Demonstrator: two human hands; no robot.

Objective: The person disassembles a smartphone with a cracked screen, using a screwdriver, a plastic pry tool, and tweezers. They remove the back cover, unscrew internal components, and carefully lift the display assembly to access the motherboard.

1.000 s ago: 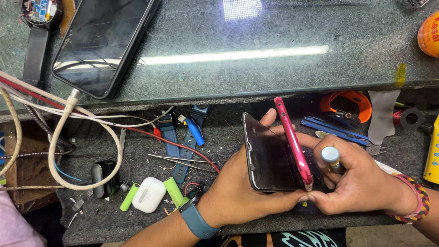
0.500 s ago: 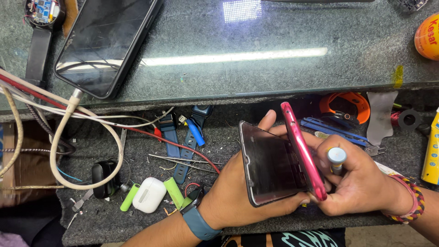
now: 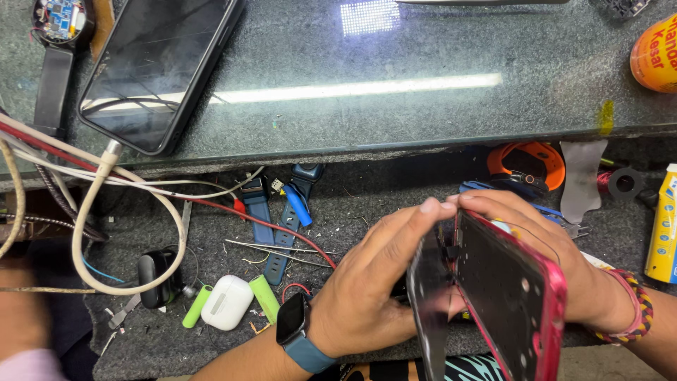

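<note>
My left hand, with a blue-strapped watch on the wrist, grips the dark screen panel of a phone and holds it edge-on. My right hand, with a beaded bracelet, holds the red phone body from behind. The body's dark inner side faces me. The two halves stand apart like an open book above the grey felt mat.
A large black phone and a watch with an exposed circuit board lie on the glass counter. White cables, white earbud case, green cells, tweezers, orange tape roll and a yellow tube lie on the mat.
The screen panel has swung away from the red body, which now shows its inside. Both hands rose closer to the camera. The small vial seen in my right hand is out of sight.
</note>
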